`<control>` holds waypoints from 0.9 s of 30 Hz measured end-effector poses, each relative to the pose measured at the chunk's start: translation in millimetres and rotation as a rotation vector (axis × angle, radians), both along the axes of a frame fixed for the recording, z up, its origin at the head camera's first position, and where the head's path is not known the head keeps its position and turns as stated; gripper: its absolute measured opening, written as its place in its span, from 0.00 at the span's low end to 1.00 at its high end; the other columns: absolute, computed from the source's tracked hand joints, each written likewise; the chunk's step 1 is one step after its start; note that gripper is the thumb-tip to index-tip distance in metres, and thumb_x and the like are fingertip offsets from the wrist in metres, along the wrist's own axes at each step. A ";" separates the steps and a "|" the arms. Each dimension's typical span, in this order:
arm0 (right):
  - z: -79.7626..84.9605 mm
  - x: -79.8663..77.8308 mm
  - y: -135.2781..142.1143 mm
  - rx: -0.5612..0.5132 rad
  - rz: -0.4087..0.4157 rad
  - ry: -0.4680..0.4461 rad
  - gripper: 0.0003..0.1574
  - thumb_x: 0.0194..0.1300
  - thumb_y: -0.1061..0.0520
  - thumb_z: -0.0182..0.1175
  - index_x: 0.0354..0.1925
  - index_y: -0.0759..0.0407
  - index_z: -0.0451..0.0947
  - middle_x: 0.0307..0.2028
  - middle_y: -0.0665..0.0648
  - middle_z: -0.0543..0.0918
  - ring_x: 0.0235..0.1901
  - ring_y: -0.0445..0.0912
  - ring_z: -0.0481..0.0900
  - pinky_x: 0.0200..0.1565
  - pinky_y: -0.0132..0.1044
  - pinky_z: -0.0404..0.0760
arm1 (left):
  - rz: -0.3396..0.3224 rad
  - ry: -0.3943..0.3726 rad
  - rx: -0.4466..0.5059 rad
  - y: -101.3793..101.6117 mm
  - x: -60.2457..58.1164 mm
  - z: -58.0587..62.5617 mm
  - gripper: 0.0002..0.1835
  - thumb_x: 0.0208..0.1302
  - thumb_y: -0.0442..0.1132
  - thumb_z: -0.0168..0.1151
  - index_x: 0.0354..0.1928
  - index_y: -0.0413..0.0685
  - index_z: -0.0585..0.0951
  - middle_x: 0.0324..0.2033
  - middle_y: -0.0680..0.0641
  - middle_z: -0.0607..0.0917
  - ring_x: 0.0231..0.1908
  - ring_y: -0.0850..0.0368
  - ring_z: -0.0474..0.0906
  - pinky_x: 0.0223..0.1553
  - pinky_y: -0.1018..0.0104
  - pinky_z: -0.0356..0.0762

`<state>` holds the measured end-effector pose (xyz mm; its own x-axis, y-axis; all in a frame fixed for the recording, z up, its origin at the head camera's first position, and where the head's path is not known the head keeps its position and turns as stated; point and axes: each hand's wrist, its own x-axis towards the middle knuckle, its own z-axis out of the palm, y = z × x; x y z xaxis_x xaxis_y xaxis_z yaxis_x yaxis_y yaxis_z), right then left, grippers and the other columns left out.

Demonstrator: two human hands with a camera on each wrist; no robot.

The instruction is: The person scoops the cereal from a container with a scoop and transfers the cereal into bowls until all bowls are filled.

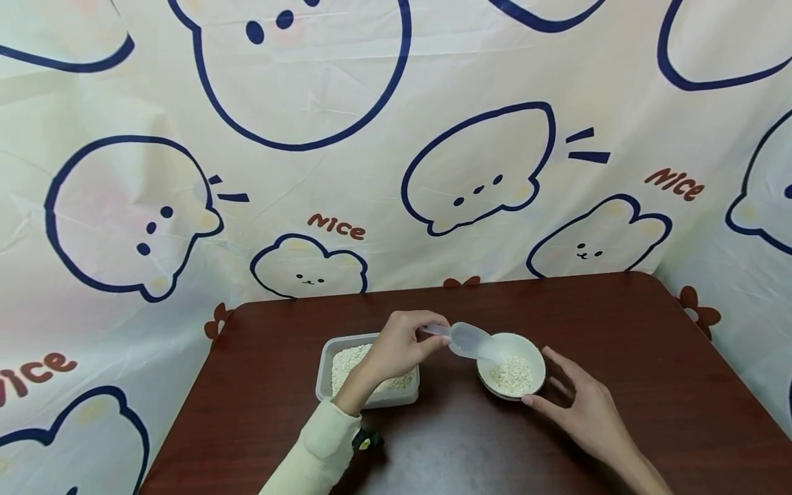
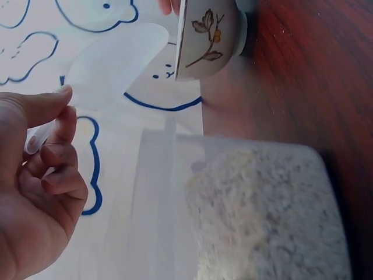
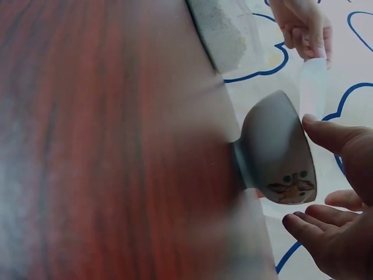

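My left hand (image 1: pixel 402 344) pinches the handle of a translucent plastic scoop (image 1: pixel 471 339) between thumb and fingers. The scoop's front tilts down over the left rim of a small white bowl (image 1: pixel 533 355). Pale, oat-like flakes (image 1: pixel 512 376) lie in the bowl, whose outside bears a leaf-and-branch print in the left wrist view. Around the bowl's right side my right hand (image 1: pixel 588 412) spreads, thumb at the near rim, fingers extended near the far side. Below my left wrist stands a clear plastic tub (image 1: pixel 326 375) filled with similar flakes (image 2: pixel 268 216); the forearm partly hides it.
Everything stands on a dark reddish-brown table (image 1: pixel 445 440). A small dark object with a yellow mark (image 1: pixel 369 441) shows beside the left sleeve (image 1: pixel 322 447). A white cloth printed with blue cartoon outlines (image 1: pixel 309 192) hangs behind the table and at its sides.
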<state>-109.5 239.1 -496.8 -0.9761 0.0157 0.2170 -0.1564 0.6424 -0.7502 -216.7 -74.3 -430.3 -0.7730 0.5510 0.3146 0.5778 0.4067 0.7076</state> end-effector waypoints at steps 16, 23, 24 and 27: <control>22.5 4.8 -9.3 0.000 -0.008 0.064 0.56 0.58 0.45 0.83 0.77 0.59 0.70 0.71 0.64 0.79 0.62 0.62 0.85 0.53 0.10 0.72 | 0.133 -0.056 0.210 -47.5 3.6 -5.9 0.06 0.70 0.36 0.73 0.46 0.49 0.89 0.31 0.48 0.87 0.21 0.65 0.70 0.24 0.70 0.70; 29.1 4.8 -19.7 -0.018 0.022 0.095 0.56 0.57 0.49 0.84 0.77 0.57 0.70 0.71 0.64 0.79 0.61 0.64 0.85 0.52 0.12 0.75 | 0.201 -0.052 0.223 -68.2 6.6 -7.7 0.06 0.69 0.35 0.74 0.46 0.48 0.89 0.34 0.45 0.90 0.24 0.63 0.74 0.25 0.70 0.72; 30.1 4.5 -21.6 -0.020 0.026 0.101 0.56 0.56 0.50 0.84 0.77 0.56 0.70 0.71 0.64 0.79 0.61 0.63 0.86 0.52 0.12 0.75 | 0.213 -0.053 0.220 -71.4 7.2 -8.1 0.06 0.69 0.35 0.74 0.46 0.49 0.89 0.34 0.45 0.90 0.24 0.63 0.74 0.25 0.70 0.72; 31.9 3.7 -27.9 -0.030 0.041 0.124 0.56 0.55 0.52 0.85 0.77 0.54 0.71 0.71 0.62 0.79 0.63 0.58 0.85 0.54 0.12 0.75 | 0.248 -0.061 0.211 -80.7 8.7 -9.7 0.06 0.70 0.35 0.74 0.47 0.50 0.89 0.32 0.46 0.88 0.24 0.63 0.72 0.25 0.70 0.70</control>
